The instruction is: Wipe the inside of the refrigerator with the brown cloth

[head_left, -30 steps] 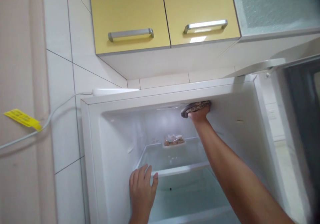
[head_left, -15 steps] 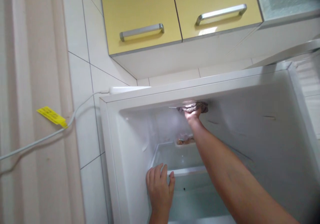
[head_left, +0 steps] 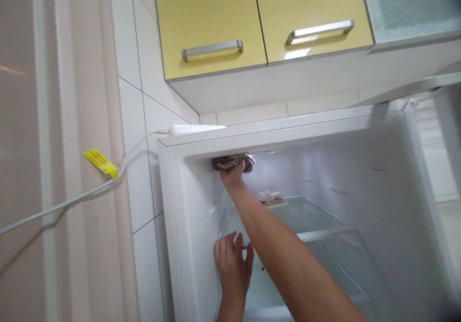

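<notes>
High inside an open fridge (head_left: 187, 245), my right hand (head_left: 234, 174) is closed on a bunched, dark patterned cloth (head_left: 228, 161). The cloth presses against the ceiling of the compartment near its left wall. Below it, my left hand (head_left: 233, 267) rests at the left end of the front edge of a glass shelf (head_left: 320, 234), fingers loosely bent and thumb apart. My right forearm crosses in front of part of the shelf. Farther back on the shelf lies a small light tray (head_left: 272, 199) with something in plastic wrap, partly hidden by the arm.
Yellow cabinets (head_left: 212, 19) with metal handles hang above the fridge. A white device (head_left: 196, 129) sits on the fridge top, with a white cable (head_left: 82, 194) bearing a yellow tag (head_left: 101, 163) running left. A lower glass shelf (head_left: 266, 314) spans the fridge below.
My right hand has moved the cloth left along the fridge ceiling, from near the middle to the left corner. My left hand stays at the shelf edge. The view has shifted slightly.
</notes>
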Demonstrator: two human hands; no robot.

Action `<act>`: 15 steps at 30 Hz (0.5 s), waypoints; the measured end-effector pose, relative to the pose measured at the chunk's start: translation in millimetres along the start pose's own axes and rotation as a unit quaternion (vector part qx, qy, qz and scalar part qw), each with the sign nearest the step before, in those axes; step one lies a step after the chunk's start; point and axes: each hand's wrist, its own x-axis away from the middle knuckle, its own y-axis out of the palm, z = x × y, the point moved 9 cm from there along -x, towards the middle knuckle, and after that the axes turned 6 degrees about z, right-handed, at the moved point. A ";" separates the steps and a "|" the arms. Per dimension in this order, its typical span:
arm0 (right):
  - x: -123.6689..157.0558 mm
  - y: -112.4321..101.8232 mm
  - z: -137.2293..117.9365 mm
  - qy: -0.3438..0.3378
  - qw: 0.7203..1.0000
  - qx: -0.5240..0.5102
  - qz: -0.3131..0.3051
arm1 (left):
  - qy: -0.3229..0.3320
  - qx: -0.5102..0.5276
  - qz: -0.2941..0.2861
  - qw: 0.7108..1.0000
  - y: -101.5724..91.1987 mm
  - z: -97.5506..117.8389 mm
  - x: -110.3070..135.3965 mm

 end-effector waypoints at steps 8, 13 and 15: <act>98.0 48.8 -65.2 0.064 0.991 -0.110 -0.040 | 0.017 -0.050 0.016 0.999 -10.9 11.2 -14.0; 117.8 45.5 -120.6 0.135 0.985 -0.072 -0.078 | 0.050 -0.058 -0.004 0.997 -12.9 12.4 -16.6; 108.4 21.6 -157.3 0.115 0.991 -0.048 -0.047 | 0.062 -0.058 -0.019 0.996 -13.3 12.2 -17.3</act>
